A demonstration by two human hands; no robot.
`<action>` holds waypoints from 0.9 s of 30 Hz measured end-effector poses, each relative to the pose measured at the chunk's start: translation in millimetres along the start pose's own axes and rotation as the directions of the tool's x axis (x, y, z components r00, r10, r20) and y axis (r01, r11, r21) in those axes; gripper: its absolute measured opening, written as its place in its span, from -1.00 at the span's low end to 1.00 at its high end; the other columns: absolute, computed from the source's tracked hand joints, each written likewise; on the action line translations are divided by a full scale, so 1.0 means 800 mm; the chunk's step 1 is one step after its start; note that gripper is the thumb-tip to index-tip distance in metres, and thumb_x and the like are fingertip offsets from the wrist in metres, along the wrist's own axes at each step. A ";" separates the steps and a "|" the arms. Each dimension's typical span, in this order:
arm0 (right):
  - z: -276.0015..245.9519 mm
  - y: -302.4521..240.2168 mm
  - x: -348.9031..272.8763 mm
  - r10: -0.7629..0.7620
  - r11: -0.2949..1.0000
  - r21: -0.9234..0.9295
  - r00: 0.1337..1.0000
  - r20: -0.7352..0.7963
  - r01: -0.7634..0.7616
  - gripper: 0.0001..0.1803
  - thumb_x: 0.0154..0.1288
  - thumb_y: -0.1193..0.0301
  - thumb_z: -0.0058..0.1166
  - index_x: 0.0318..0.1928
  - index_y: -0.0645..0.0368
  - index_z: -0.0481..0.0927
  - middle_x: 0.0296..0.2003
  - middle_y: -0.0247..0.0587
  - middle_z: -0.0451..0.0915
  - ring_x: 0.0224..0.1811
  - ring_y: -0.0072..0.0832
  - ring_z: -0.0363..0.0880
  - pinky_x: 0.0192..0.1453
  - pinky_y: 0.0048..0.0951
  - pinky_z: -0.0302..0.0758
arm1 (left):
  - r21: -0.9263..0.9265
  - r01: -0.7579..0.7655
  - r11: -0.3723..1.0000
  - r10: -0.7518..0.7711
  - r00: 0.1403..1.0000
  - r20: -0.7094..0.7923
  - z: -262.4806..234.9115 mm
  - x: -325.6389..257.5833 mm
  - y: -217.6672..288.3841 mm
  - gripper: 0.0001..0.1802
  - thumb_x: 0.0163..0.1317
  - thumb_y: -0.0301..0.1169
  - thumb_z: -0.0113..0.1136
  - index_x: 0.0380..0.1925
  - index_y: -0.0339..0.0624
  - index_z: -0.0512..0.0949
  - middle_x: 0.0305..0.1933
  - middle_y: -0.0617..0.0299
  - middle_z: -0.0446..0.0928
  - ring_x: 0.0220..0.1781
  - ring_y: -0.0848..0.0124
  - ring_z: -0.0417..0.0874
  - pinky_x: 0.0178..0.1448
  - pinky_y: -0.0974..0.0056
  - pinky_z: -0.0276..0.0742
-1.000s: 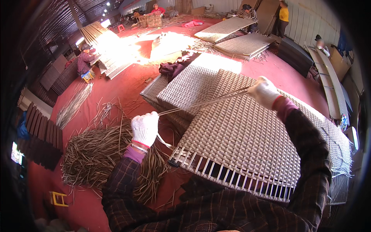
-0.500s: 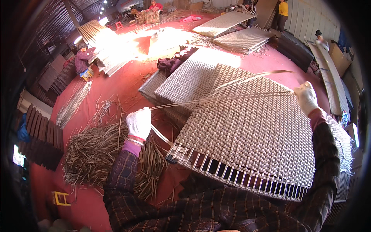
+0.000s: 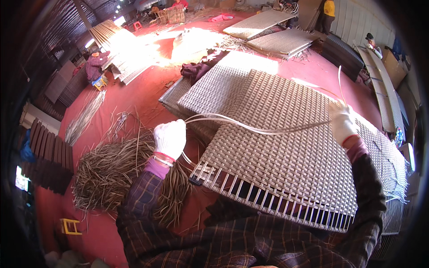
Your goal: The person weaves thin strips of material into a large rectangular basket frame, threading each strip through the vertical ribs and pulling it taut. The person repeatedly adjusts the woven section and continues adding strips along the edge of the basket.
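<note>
Weaving job, wicker panel (image 3: pixel 286 152) tilted up in front of the person, near edge low by the lap.

L hand (image 3: pixel 170 138), white glove, closed in a fist on the near ends of pale strands (image 3: pixel 250 126) – looks like two or three, can't count for sure. R hand (image 3: pixel 342 121), also gloved, pinches the same strands at the far side of the panel; loose tail curls up above that hand. Strands lie across the panel face, slack, bowed a bit, not yet seated in the weave as far as I can tell.

Progress, judged from the panel: most of the surface is woven tight, upper and middle parts closed. Along the near bottom edge the bare frame ribs (image 3: pixel 268 203) show, dark gaps between – that band is unwoven. So well past half, the bottom rows left, plus trimming of loose ends at the R edge, where fringe hangs.

Stock: big bundle of brown strands (image 3: pixel 111 172) on the red floor (image 3: pixel 147 96), just L of the L forearm, plenty left. Finished panels (image 3: pixel 210 91) stacked behind the work piece, touching or overlapping it – can't tell which. More panels and other workers far back, well apart.
</note>
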State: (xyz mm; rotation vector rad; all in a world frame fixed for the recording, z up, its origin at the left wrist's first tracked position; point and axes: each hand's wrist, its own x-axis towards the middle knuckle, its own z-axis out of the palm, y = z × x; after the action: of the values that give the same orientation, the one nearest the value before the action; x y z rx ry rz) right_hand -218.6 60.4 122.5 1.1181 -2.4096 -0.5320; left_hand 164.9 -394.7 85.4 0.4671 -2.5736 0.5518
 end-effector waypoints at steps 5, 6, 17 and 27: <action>-0.142 -0.214 0.006 -0.196 0.418 0.664 0.775 -0.601 0.620 -0.61 0.34 0.63 0.21 0.17 0.28 0.75 -0.01 0.05 0.83 0.01 -0.14 0.83 0.18 -0.18 0.75 | 0.017 -0.114 0.993 0.116 0.987 -0.114 -0.031 0.035 0.035 -0.88 0.34 -0.34 0.21 -0.41 0.00 0.58 -0.54 0.21 0.61 -0.44 0.19 0.75 -0.27 0.06 0.60; -0.160 -0.252 0.006 -0.217 0.238 0.796 0.829 -0.515 0.557 -0.69 0.53 0.49 0.15 0.18 0.30 0.74 0.03 0.10 0.82 0.06 -0.11 0.83 0.19 -0.14 0.75 | 0.021 -0.127 0.992 0.129 0.986 -0.108 -0.037 0.040 0.043 -0.88 0.33 -0.34 0.21 -0.41 0.01 0.58 -0.54 0.23 0.60 -0.45 0.21 0.75 -0.28 0.07 0.59; -0.135 -0.426 0.075 -0.214 -0.832 0.491 0.965 0.149 -0.260 -0.58 0.75 0.27 -0.08 0.28 0.32 0.64 0.12 -0.12 0.75 0.19 -0.34 0.71 0.34 -0.17 0.64 | -0.085 -0.261 0.962 0.251 0.962 -0.109 -0.049 0.033 0.102 -0.92 0.32 -0.34 0.24 -0.31 -0.06 0.62 -0.45 0.26 0.57 -0.38 0.24 0.68 -0.21 0.06 0.51; -0.117 -0.355 0.072 -0.191 -0.938 0.251 0.960 0.206 -0.240 -0.66 0.72 0.37 -0.08 0.02 0.23 0.77 -0.01 -0.15 0.81 0.09 -0.33 0.78 0.36 -0.20 0.66 | -0.076 -0.263 0.962 0.258 0.964 -0.061 -0.038 0.037 0.112 -0.92 0.33 -0.33 0.21 -0.36 0.02 0.55 -0.48 0.26 0.55 -0.42 0.24 0.68 -0.23 0.07 0.51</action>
State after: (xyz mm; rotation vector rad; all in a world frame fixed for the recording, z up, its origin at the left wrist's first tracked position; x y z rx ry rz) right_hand -27.2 -170.9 69.3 -0.4140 0.9110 -1.9835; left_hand 114.4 -310.2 97.9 0.0830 -2.6134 0.5337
